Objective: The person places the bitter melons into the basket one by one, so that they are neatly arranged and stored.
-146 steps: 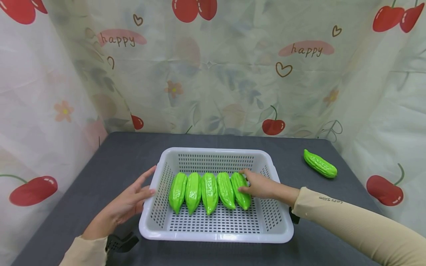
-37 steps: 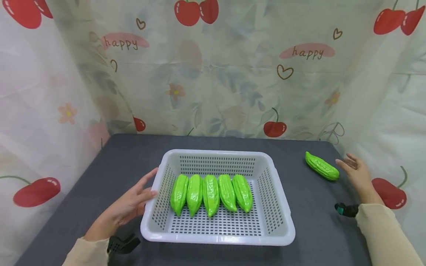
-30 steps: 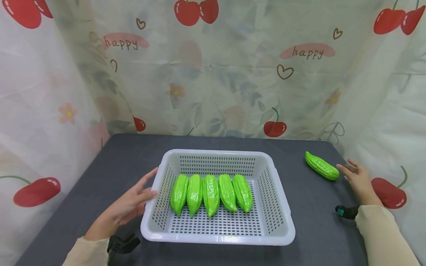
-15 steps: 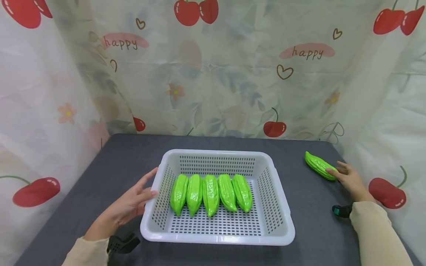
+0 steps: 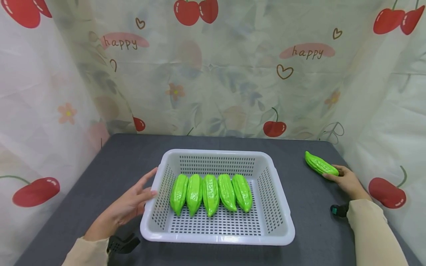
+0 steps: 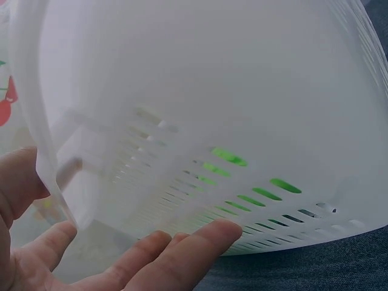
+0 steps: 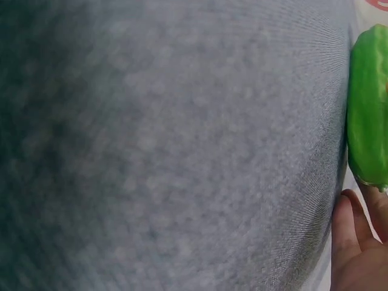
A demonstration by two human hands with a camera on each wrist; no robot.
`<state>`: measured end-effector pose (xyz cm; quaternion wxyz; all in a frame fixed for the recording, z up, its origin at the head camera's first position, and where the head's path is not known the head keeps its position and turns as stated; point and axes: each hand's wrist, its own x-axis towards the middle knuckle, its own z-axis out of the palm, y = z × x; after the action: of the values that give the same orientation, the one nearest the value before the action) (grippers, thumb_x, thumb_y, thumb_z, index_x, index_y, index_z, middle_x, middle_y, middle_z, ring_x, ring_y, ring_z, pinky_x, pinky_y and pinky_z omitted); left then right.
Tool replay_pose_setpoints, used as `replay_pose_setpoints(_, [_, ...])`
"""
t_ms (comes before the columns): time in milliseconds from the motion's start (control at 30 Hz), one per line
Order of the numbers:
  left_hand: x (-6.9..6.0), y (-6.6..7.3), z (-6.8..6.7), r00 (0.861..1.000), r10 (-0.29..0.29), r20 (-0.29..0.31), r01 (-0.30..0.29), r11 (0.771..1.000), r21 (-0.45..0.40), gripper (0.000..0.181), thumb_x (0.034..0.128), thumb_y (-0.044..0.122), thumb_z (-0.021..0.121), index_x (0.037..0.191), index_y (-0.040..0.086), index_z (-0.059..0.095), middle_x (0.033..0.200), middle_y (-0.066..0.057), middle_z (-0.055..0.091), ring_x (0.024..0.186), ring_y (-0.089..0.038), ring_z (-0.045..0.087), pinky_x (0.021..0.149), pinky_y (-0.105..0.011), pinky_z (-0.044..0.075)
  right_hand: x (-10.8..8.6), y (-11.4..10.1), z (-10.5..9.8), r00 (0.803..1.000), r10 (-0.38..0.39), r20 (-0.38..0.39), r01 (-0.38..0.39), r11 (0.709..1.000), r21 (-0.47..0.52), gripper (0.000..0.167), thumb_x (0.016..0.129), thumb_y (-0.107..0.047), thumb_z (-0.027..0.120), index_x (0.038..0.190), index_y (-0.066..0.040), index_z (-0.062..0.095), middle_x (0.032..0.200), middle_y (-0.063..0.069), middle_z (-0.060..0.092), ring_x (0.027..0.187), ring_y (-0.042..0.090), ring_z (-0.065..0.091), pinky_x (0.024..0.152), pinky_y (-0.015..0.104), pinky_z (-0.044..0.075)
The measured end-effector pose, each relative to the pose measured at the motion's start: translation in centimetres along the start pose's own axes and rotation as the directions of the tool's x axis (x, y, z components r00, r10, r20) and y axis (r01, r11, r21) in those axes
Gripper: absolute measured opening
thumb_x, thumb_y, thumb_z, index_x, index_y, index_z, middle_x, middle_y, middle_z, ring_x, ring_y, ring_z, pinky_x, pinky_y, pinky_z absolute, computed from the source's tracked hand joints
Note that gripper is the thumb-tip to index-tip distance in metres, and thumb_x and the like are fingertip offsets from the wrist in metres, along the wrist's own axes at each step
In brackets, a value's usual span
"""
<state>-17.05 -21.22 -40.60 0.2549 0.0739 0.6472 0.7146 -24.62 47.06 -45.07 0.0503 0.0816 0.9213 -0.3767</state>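
Note:
A bright green, ridged bitter melon (image 5: 317, 162) lies on the table at the back right. My right hand (image 5: 347, 181) pinches its near end, thumb on one side and fingers on the other. In the right wrist view the bitter melon (image 7: 368, 109) is at the right edge, partly cut off. A white perforated basket (image 5: 216, 239) stands in the middle, with several similar bitter melons (image 5: 210, 195) side by side in it. My left hand (image 5: 124, 207) touches the basket's left rim with extended fingers; in the left wrist view its fingers (image 6: 194, 251) lie along the outer wall.
The dark grey table (image 5: 133, 155) reaches back to a curtain (image 5: 213, 103) printed with cherries and hearts. Similar curtains hang at the left and right sides. Each wrist wears a black strap (image 5: 123, 244).
My right hand left the rightmost melon in the basket, went to the table's right side, then moved left onto the lone bitter melon and took hold of its near end. The left hand stays put.

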Motion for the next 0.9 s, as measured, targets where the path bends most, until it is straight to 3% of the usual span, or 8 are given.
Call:
replay_pose_setpoints(400, [0.0, 0.0, 0.0, 1.000, 0.004, 0.008, -0.004, 1.000, -0.002, 0.082, 0.0984, 0.010, 0.053, 0.154, 0.037, -0.001, 0.153, -0.030, 0.023, 0.117, -0.038, 0.059, 0.089, -0.060, 0.050, 0.2, -0.4, 0.2, 0.999, -0.040, -0.028, 0.039, 0.999, -0.031, 0.081, 0.096, -0.045, 0.054, 0.143, 0.015, 0.026, 0.139, 0.040, 0.032, 0.119, 0.050, 0.038, 0.094, 0.061, 0.037])
replay_pose_setpoints(600, [-0.1, 0.0, 0.0, 1.000, 0.007, 0.015, -0.007, 1.000, -0.003, 0.082, 0.0985, 0.010, 0.053, 0.154, 0.036, -0.001, 0.153, -0.030, 0.025, 0.117, -0.038, 0.059, 0.088, -0.061, 0.050, 0.2, -1.8, 0.6, 0.996, -0.035, -0.083, 0.038, 0.999, 0.032, 0.084, 0.094, -0.048, 0.057, 0.146, 0.010, 0.026, 0.143, 0.039, 0.030, 0.127, 0.051, 0.033, 0.099, 0.065, 0.032])
replay_pose_setpoints(767, [0.0, 0.1, 0.1, 1.000, 0.006, 0.010, -0.006, 1.000, -0.001, 0.083, 0.0982, 0.010, 0.053, 0.154, 0.037, -0.001, 0.154, -0.031, 0.022, 0.118, -0.038, 0.059, 0.089, -0.061, 0.050, 0.0, -3.0, 0.5, 0.996, -0.015, -0.085, 0.024, 0.995, 0.101, 0.087, 0.093, -0.050, 0.056, 0.149, 0.007, 0.021, 0.145, 0.040, 0.024, 0.129, 0.052, 0.028, 0.099, 0.067, 0.030])
replay_pose_setpoints(833, [0.0, 0.1, 0.1, 1.000, 0.005, 0.009, -0.005, 1.000, -0.002, 0.083, 0.0982, 0.010, 0.053, 0.154, 0.037, -0.001, 0.154, -0.031, 0.022, 0.118, -0.038, 0.059, 0.089, -0.061, 0.050, -0.1, -3.4, 0.4, 0.996, -0.007, -0.089, 0.017, 0.994, 0.111, 0.088, 0.093, -0.051, 0.055, 0.150, 0.006, 0.019, 0.145, 0.040, 0.023, 0.128, 0.051, 0.029, 0.096, 0.062, 0.036])
replay_pose_setpoints(900, [0.0, 0.1, 0.1, 1.000, 0.003, 0.006, -0.003, 1.000, -0.001, 0.083, 0.0982, 0.010, 0.053, 0.154, 0.037, -0.001, 0.153, -0.031, 0.022, 0.118, -0.038, 0.059, 0.088, -0.061, 0.050, -0.2, -3.7, 0.4, 0.995, -0.005, -0.096, 0.017, 0.993, 0.121, 0.088, 0.093, -0.051, 0.055, 0.150, 0.006, 0.019, 0.145, 0.039, 0.024, 0.125, 0.046, 0.035, 0.092, 0.048, 0.045])
